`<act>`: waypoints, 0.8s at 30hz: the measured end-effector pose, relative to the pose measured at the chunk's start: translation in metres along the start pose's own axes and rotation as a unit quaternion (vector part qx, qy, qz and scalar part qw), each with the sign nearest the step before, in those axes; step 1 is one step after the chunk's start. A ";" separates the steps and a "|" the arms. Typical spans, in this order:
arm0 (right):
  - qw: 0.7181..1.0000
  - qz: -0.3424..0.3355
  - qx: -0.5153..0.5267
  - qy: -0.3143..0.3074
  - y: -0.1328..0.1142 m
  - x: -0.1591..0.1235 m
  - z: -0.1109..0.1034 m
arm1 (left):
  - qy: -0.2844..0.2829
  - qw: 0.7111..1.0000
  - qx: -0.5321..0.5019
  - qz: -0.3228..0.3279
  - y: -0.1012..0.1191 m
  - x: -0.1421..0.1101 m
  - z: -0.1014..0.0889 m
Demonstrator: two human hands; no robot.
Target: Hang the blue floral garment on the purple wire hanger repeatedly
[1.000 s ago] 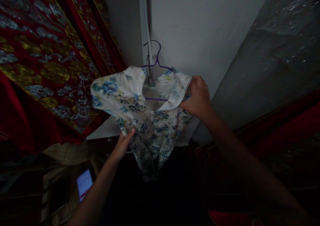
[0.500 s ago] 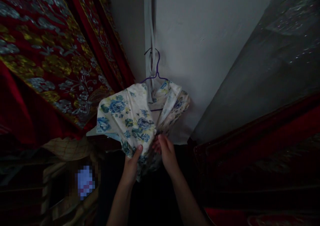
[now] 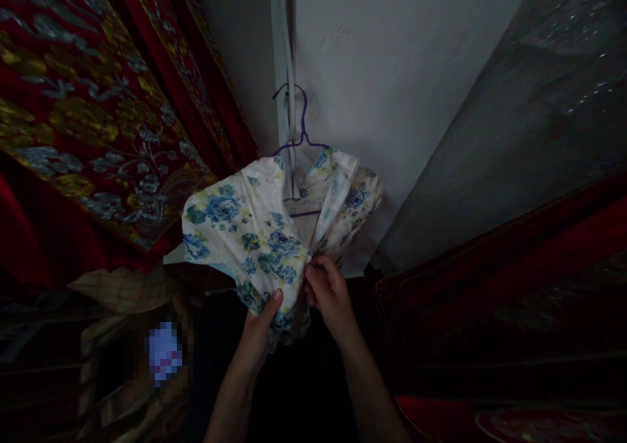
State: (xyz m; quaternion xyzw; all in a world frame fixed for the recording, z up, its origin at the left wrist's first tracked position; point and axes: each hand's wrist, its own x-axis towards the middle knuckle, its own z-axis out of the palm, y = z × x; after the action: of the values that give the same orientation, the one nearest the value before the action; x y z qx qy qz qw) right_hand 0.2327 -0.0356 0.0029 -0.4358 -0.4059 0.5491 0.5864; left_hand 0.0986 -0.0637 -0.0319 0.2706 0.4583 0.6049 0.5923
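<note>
A short-sleeved floral blouse [image 3: 259, 227], white with blue flowers and green leaves, hangs from a purple hanger [image 3: 304, 132]. Its neck is open, and the front edge falls toward me. My left hand [image 3: 263, 325] grips the lower front, thumb on top and the other fingers hidden behind the cloth. At the front edge, below the neckline, my right hand [image 3: 330, 296] pinches the fabric between thumb and forefinger. The blouse's lower part hangs bunched between my hands, in shadow.
The hanger's hook is caught on a pale strap [image 3: 289, 57] against the white wall [image 3: 382, 57]. Red cloth with gold and silver embroidery [image 3: 98, 103] drapes at left. Clear plastic sheeting [image 3: 529, 110] covers the right side. A wooden frame [image 3: 93, 338] stands lower left.
My right hand has closed its thumb and forefinger on the blouse's front edge, where the fingers were looser before. The left hand keeps its hold. The view has shifted slightly.
</note>
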 end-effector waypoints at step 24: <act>0.990 0.092 0.098 -0.040 -0.013 -0.016 -0.009 | -0.163 0.926 0.227 0.253 -0.003 0.021 0.046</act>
State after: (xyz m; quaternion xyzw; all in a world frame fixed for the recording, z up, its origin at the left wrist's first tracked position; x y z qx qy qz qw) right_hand 0.2441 -0.0523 0.0126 -0.3890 -0.3313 0.6549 0.5568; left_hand 0.1366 -0.0336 -0.0192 0.5996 0.3966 0.5623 0.4087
